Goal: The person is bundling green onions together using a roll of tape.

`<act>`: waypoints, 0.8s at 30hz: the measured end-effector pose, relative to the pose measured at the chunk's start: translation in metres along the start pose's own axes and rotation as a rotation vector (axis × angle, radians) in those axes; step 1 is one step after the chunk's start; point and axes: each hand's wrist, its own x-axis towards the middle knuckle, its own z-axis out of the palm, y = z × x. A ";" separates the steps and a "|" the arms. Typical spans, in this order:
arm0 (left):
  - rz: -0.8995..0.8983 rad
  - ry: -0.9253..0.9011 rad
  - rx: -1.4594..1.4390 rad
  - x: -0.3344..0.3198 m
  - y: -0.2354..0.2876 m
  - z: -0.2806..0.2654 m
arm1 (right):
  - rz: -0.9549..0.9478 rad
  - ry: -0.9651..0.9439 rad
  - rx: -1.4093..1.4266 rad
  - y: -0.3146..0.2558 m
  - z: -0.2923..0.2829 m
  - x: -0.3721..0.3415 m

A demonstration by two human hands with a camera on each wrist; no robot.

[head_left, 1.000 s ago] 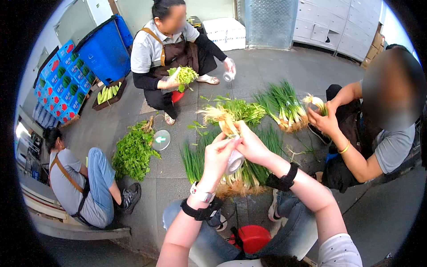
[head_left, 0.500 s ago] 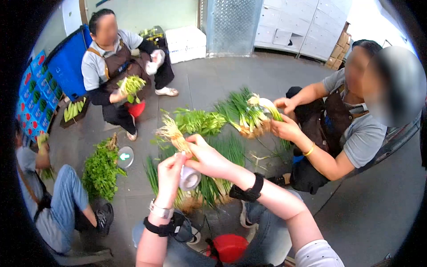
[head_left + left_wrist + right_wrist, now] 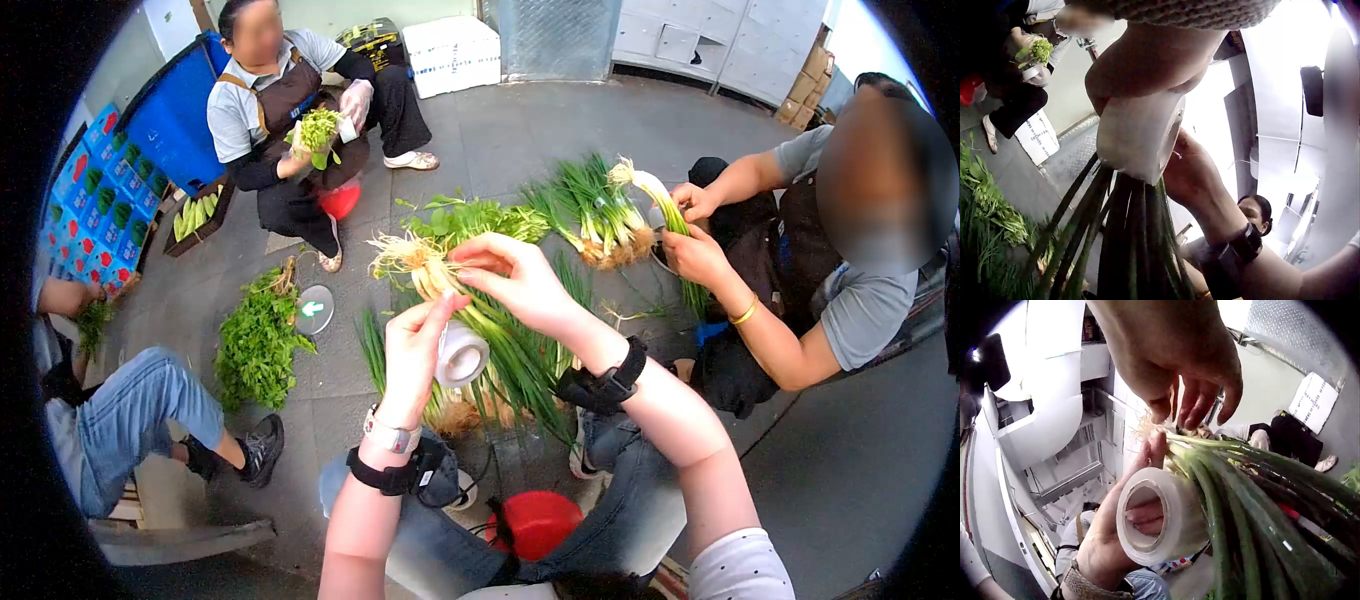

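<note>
My left hand (image 3: pixel 412 345) holds a bunch of scallions (image 3: pixel 436 280), roots up and to the left, green leaves trailing down to the right. A roll of clear tape (image 3: pixel 462 358) hangs on the same hand; in the right wrist view its fingers pass through the core of the tape roll (image 3: pixel 1163 515). My right hand (image 3: pixel 515 285) is at the root end, with thumb and fingers bent and apart close over the white stalks in the right wrist view. Leaves spread below the tape roll (image 3: pixel 1135 137) in the left wrist view.
More scallions (image 3: pixel 455 415) lie below my hands. Leafy greens (image 3: pixel 475 220), another scallion pile (image 3: pixel 600 225) and a heap of herbs (image 3: pixel 262 335) lie on the floor. Around me sit people handling vegetables. A red stool (image 3: pixel 535 525) stands between my legs.
The head view swung left, then partly back right. My right hand has loosened from the stalks beside my left hand, its fingers now spread near the roots. The left hand keeps the scallions and tape.
</note>
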 end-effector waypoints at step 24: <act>-0.019 -0.160 0.053 -0.001 0.009 0.001 | -0.007 -0.172 0.084 0.014 -0.014 0.008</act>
